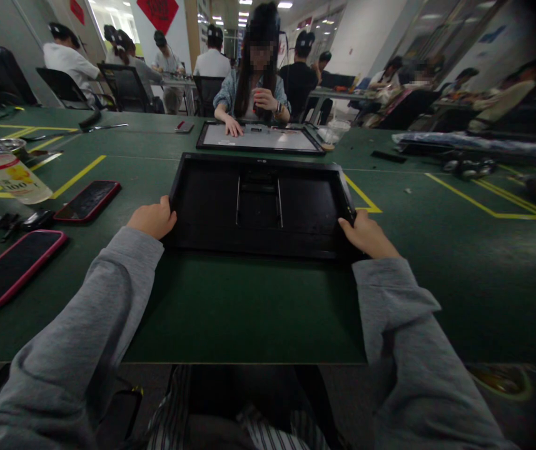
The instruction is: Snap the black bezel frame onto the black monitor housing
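Black monitor, one; left hand, right hand grip edges; two phones nearby

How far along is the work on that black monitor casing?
Done: the black monitor casing lies flat on the green table. In hand: the left hand and right hand grip its near corners. Left: no part visibly off it, and neither hand holds a tool.
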Available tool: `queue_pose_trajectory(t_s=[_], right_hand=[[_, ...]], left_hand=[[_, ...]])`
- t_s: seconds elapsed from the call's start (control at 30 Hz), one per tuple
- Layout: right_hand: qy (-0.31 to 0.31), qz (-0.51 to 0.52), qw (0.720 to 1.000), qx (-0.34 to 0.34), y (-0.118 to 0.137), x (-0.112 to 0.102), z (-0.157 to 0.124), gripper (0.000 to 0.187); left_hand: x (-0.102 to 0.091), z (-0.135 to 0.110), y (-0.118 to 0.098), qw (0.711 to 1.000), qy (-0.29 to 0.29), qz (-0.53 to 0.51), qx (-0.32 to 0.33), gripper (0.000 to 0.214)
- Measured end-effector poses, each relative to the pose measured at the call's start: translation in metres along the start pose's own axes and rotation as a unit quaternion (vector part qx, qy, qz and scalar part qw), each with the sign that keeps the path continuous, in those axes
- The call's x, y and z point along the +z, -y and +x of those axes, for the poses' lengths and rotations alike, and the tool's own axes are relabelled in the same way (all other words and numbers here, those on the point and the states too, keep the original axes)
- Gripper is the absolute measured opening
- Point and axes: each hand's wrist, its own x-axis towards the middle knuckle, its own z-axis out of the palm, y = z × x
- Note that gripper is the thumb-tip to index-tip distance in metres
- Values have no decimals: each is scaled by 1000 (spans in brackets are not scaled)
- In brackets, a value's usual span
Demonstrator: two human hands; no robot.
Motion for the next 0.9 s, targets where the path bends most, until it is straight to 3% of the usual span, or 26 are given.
queue_pose_trajectory(t_s=[0.47,0.63,0.8,0.9], right_hand=[[-21,-7,1000,-5,-5,5,3,56],[-18,-4,1000,4,-2,-2,-3,53],[-29,13,999,37,5,-14,-9,51],[-116,54,991,42,7,-17,-11,52]], left_hand=[[0,-1,0,1000,-1,5,-5,60],[-5,-2,-1,1000,-12,3,-23,57],[-13,-1,3,995,-81,-41,-29,52],[-16,-3,3,978,-174,-115,-34,55]])
